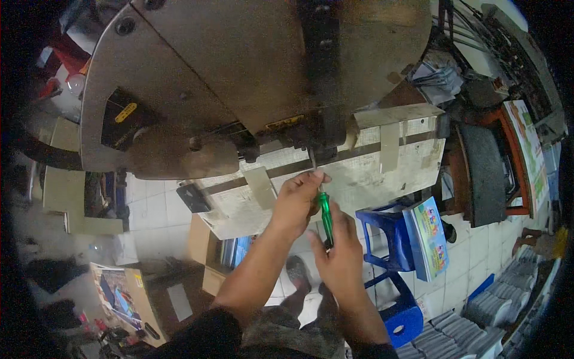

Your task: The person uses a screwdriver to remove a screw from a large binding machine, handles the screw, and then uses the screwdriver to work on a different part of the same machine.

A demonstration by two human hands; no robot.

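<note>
- The work looks to be underway: the green-handled screwdriver (326, 216) is already up at the near edge of the large brown machine plate (239, 72), its shaft running to the dark metal fitting (323, 151)
- Whatever the tip meets is too small and dark to make out, so how far it has been turned, and how much is left, cannot be told; the fitting looks in place
- The left hand (298, 200) has its fingers pinched around the shaft, just above the green handle
- The right hand (339, 257) sits lower, thumb on one side of the handle and fingers on the other, loosely curled; whether they press on it I cannot tell
- The screwdriver thus stands between both hands, tip beyond the left fingers, handle end toward the right palm, in front of the stained whitish panel (353, 173)
</note>
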